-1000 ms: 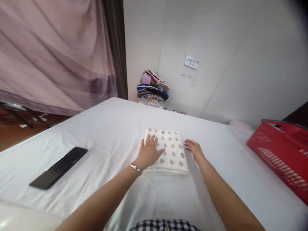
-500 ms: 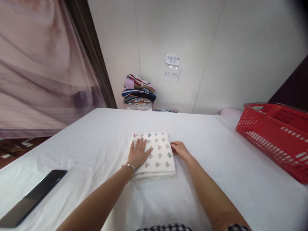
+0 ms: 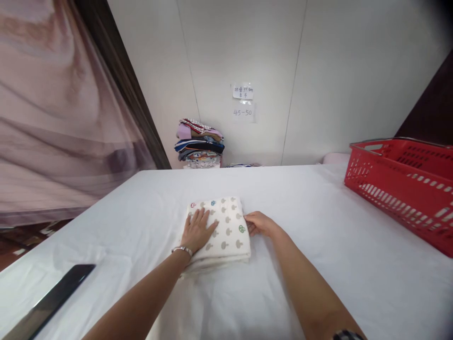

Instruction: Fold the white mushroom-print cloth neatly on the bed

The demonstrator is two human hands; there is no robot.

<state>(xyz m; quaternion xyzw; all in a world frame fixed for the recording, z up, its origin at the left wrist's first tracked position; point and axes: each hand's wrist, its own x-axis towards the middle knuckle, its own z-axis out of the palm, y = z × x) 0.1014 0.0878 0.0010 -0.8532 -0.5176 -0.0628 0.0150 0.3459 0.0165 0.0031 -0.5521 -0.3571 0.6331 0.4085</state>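
Observation:
A folded white cloth point(image 3: 226, 236) printed with grey mushrooms, plus a few coloured ones, lies flat on the white-covered table point(image 3: 283, 198). On its left part rests my left hand point(image 3: 197, 230), palm down and fingers spread, with a bracelet at the wrist. My right hand point(image 3: 260, 224) is at the cloth's right edge, its fingers curled and closed on the side of the folded layers. Those fingertips are partly hidden beside and below the edge.
A red plastic basket point(image 3: 396, 189) stands at the table's right. At the left front lies a dark, flat, glossy device point(image 3: 53, 302). Behind the table's far edge is a stack of folded fabrics point(image 3: 200, 144) by the wall. A pink curtain point(image 3: 63, 118) hangs on the left.
The camera view has shifted slightly. Both hands stay at the same places on the cloth, with the right fingers curled a little further around its right edge.

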